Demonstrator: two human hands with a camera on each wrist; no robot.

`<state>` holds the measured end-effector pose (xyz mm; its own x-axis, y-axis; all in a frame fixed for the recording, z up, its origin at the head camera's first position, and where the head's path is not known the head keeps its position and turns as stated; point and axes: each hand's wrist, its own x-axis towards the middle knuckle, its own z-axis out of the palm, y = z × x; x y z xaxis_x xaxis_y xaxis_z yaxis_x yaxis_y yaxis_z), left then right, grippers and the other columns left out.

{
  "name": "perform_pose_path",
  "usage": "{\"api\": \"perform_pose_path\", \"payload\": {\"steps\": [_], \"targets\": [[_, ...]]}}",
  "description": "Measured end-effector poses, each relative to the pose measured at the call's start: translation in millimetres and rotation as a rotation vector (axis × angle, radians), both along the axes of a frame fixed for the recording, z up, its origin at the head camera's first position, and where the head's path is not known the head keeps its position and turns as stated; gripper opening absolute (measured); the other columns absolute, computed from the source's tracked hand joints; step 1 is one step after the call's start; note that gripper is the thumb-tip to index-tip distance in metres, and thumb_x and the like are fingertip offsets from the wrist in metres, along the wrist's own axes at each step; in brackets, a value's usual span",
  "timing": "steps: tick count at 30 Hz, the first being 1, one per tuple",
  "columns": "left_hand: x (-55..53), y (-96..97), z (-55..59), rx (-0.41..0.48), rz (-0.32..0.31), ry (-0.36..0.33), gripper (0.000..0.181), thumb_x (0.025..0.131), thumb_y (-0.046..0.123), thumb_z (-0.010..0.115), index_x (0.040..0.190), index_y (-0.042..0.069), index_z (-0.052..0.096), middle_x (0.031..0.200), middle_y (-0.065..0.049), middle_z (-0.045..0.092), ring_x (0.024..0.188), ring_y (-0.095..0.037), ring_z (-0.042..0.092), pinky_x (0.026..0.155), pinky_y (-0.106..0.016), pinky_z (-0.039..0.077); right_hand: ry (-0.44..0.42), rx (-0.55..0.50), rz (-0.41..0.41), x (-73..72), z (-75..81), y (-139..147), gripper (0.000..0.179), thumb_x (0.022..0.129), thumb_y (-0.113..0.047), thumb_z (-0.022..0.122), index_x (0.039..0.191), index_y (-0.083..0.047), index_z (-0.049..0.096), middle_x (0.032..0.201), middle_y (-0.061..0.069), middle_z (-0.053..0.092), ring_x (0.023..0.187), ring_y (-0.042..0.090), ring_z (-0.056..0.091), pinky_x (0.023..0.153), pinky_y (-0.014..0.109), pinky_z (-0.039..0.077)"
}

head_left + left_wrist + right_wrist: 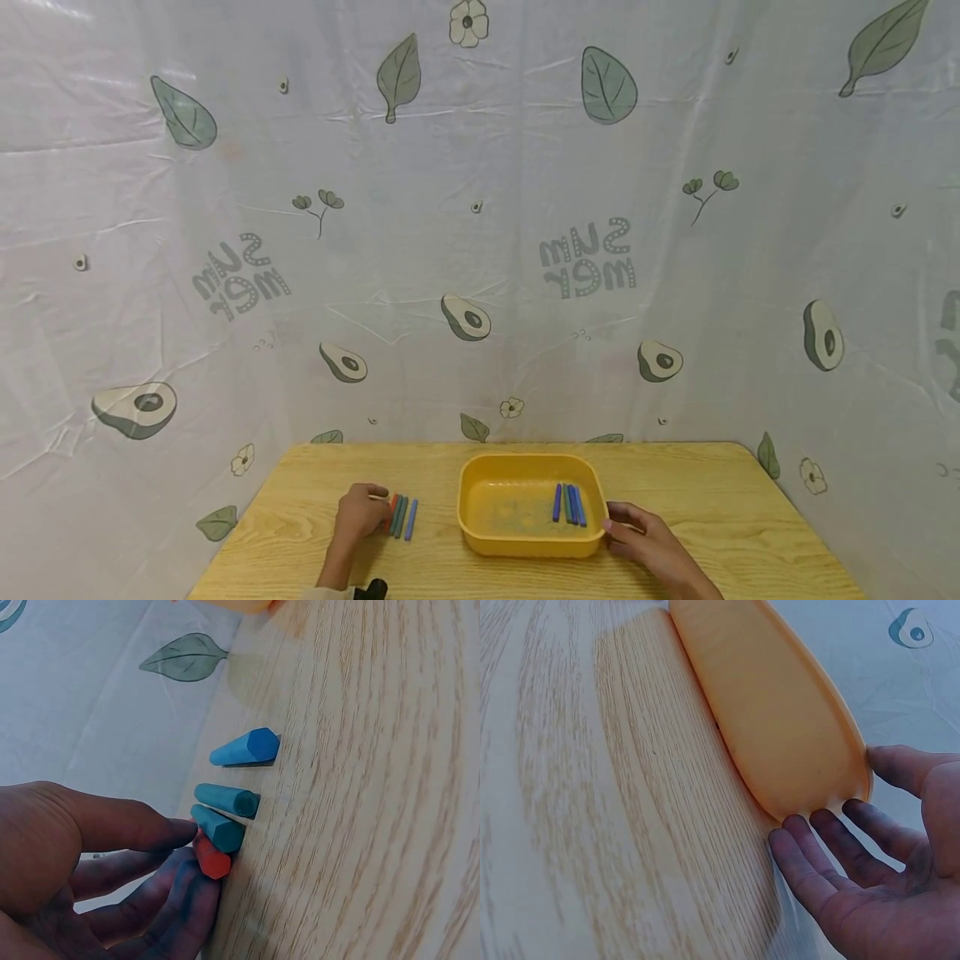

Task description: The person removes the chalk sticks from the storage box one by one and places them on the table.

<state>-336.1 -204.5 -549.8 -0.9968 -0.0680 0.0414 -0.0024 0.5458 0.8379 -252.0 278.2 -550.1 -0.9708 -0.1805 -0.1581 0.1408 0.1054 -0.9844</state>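
At the left of the table, my left hand has its thumb and fingers at a red chalk stick, pinching it. Against the red one lies a dark teal chalk stick, with a second teal stick beside it. A blue chalk stick lies a little apart to their right. A yellow plastic basin stands mid-table, holding several blue and green chalk sticks at its right side. My right hand touches the basin's right end, fingertips on the outer wall and thumb at the rim.
The wood-grain table ends at a back edge against a pale printed sheet, which also hangs at both sides. Dusty smudges mark the basin floor.
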Motion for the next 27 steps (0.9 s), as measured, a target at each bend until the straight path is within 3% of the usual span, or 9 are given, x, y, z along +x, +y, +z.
{"api": "perform_pose_path", "payload": {"steps": [11,15,20,23,27], "targets": [[-0.5,2.0,0.1,-0.023,0.019,0.005,0.039,0.075,0.002,0.067,0.112,-0.009,0.069,0.074,-0.01,0.072,0.055,-0.018,0.064,0.048,-0.031,0.051,-0.012,-0.002,-0.026,-0.1,-0.3,-1,0.068,0.1,-0.031,0.06,0.146,0.013,0.035,0.138,0.03,0.048,0.114,0.026,0.063,0.095,0.045,0.055],[-1.0,3.3,0.6,-0.069,0.009,0.032,0.036,0.077,0.003,0.068,0.111,-0.007,0.071,0.078,-0.012,0.073,0.054,-0.019,0.062,0.048,-0.032,0.048,-0.009,0.003,-0.029,-0.1,-0.1,-2,0.069,0.1,-0.03,0.06,0.146,0.013,0.034,0.138,0.031,0.048,0.115,0.027,0.063,0.095,0.045,0.055],[-1.0,5.9,4.1,-0.137,-0.003,0.108,0.032,0.08,0.007,0.072,0.108,-0.007,0.072,0.088,-0.018,0.075,0.072,-0.028,0.07,0.06,-0.04,0.056,-0.005,0.008,-0.025,0.1,0.9,-2,0.07,0.101,-0.031,0.059,0.147,0.014,0.032,0.14,0.032,0.046,0.116,0.028,0.063,0.095,0.045,0.055],[0.1,8.2,7.5,-0.111,-0.008,0.123,0.032,0.081,0.008,0.074,0.109,-0.008,0.071,0.095,-0.023,0.073,0.085,-0.035,0.071,0.069,-0.044,0.058,-0.01,0.009,-0.024,0.4,1.3,-2,0.07,0.101,-0.031,0.059,0.147,0.014,0.032,0.14,0.033,0.046,0.115,0.028,0.063,0.095,0.044,0.055],[0.8,12.6,12.0,-0.087,-0.021,0.13,0.035,0.08,0.008,0.074,0.11,-0.009,0.07,0.101,-0.026,0.071,0.091,-0.039,0.069,0.073,-0.047,0.058,-0.015,0.01,-0.03,-0.2,1.1,-3,0.07,0.1,-0.031,0.06,0.147,0.014,0.033,0.139,0.032,0.046,0.115,0.027,0.063,0.094,0.044,0.055]]}}
